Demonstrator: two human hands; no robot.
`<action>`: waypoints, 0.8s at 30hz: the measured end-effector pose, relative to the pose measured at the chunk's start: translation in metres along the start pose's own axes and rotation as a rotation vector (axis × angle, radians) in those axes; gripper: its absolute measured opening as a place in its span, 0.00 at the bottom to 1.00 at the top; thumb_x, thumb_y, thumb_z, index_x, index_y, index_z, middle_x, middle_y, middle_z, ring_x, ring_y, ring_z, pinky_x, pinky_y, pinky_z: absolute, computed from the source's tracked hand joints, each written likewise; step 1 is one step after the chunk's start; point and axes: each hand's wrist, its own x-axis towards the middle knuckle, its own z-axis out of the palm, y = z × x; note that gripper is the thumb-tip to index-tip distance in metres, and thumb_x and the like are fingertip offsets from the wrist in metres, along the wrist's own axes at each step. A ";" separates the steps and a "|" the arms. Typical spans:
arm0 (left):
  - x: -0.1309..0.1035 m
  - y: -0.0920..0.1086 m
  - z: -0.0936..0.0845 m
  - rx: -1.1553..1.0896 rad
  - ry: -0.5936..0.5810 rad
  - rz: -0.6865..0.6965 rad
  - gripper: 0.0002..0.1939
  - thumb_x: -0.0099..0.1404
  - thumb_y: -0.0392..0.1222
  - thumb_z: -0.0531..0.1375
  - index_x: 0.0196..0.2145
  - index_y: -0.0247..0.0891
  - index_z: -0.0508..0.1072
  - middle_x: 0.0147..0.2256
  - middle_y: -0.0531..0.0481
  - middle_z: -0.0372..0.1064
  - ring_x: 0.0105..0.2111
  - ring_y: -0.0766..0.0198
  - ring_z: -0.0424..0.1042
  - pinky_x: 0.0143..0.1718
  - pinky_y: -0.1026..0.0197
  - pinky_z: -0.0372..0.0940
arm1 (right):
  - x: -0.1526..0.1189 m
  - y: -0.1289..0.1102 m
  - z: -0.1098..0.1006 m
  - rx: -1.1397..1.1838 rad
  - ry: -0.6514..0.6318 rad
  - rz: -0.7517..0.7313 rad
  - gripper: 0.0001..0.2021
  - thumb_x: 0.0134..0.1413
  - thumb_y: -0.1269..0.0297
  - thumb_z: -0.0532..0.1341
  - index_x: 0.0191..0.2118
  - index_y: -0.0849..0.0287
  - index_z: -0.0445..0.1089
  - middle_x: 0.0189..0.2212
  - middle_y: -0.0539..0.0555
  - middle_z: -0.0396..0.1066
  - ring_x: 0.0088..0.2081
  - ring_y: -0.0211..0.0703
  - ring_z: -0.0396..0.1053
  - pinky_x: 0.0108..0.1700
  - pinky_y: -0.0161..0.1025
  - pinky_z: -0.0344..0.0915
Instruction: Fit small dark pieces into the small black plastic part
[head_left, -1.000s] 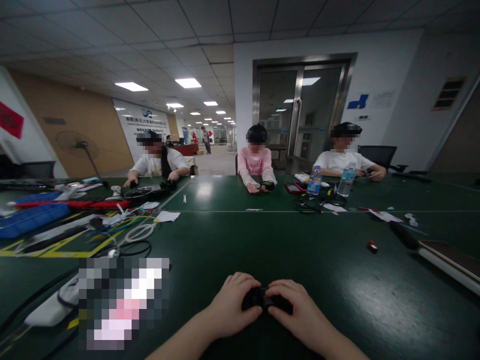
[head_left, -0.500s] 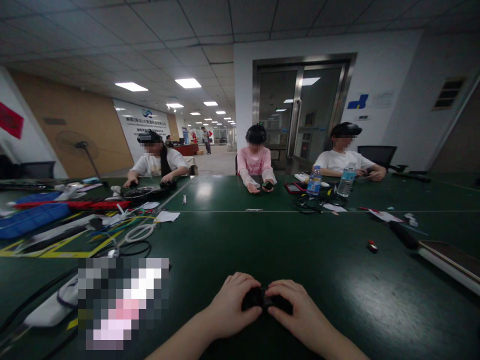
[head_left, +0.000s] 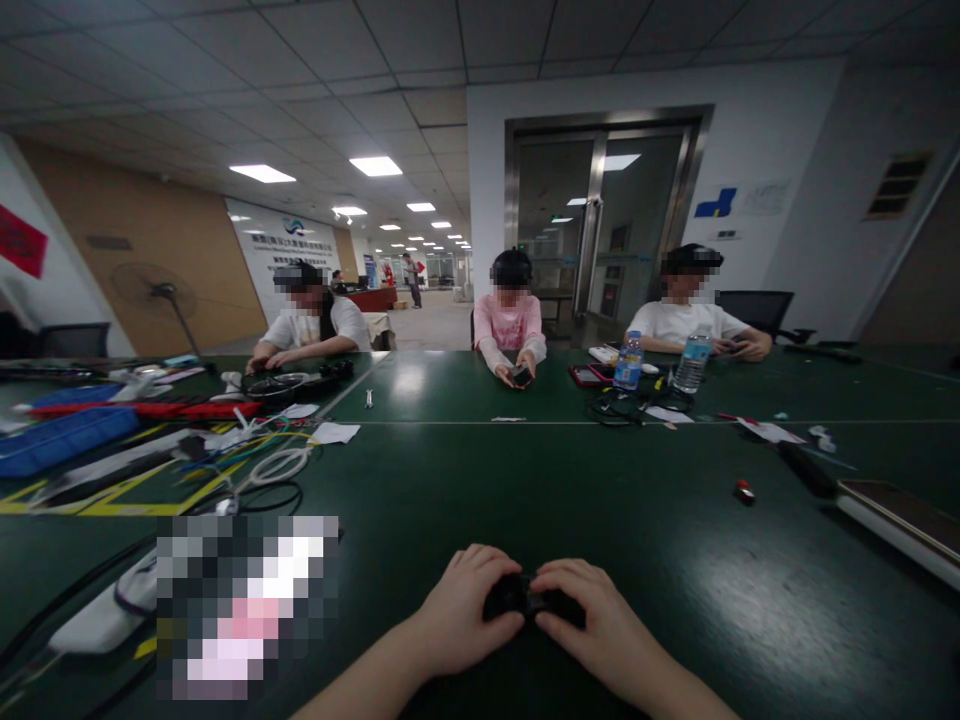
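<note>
A small black object (head_left: 532,602), its kind not clear in the dim light, is between my two hands low in the head view. My left hand (head_left: 463,610) closes on its left part, thumb in front and fingers over the back. On the right part, my right hand (head_left: 592,612) grips in the same way. My fingers and thumbs cover much of the object. Both hands are low over the dark green table (head_left: 480,500), near its front edge.
At left are a white power strip (head_left: 97,615), coiled cables (head_left: 277,465) and a blue tray (head_left: 71,440). A red item (head_left: 744,491) and a phone-like slab (head_left: 904,525) lie right. Three people sit opposite, near water bottles (head_left: 691,362) and a small wrench (head_left: 369,398).
My hands and the black object have not visibly moved. Across the table, the middle person's hands have come together around a dark item. The left person's hands have moved closer together.
</note>
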 end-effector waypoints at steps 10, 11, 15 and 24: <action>0.001 -0.001 0.001 0.006 -0.001 0.011 0.20 0.55 0.40 0.60 0.47 0.43 0.66 0.47 0.48 0.65 0.48 0.56 0.62 0.50 0.55 0.56 | -0.001 0.000 0.001 0.012 0.014 -0.015 0.11 0.48 0.64 0.61 0.40 0.49 0.72 0.44 0.52 0.71 0.48 0.48 0.65 0.51 0.47 0.58; 0.001 -0.001 0.001 0.008 -0.003 0.010 0.20 0.55 0.40 0.60 0.47 0.43 0.66 0.47 0.48 0.65 0.48 0.56 0.62 0.50 0.55 0.56 | -0.001 0.001 0.001 0.011 0.017 -0.017 0.11 0.48 0.64 0.61 0.40 0.50 0.72 0.44 0.52 0.71 0.48 0.48 0.65 0.51 0.47 0.58; 0.001 0.002 -0.002 0.006 -0.015 -0.006 0.20 0.55 0.39 0.60 0.47 0.42 0.67 0.47 0.47 0.66 0.48 0.56 0.62 0.50 0.54 0.57 | -0.001 0.002 0.001 0.009 0.011 -0.015 0.11 0.48 0.63 0.61 0.40 0.50 0.71 0.44 0.53 0.71 0.48 0.48 0.65 0.52 0.47 0.58; 0.000 0.001 -0.002 0.002 -0.008 0.006 0.20 0.56 0.40 0.59 0.47 0.43 0.67 0.47 0.47 0.65 0.48 0.55 0.62 0.50 0.54 0.56 | -0.001 -0.001 0.000 0.012 0.018 -0.014 0.10 0.48 0.64 0.61 0.40 0.50 0.71 0.44 0.52 0.71 0.48 0.48 0.65 0.51 0.47 0.58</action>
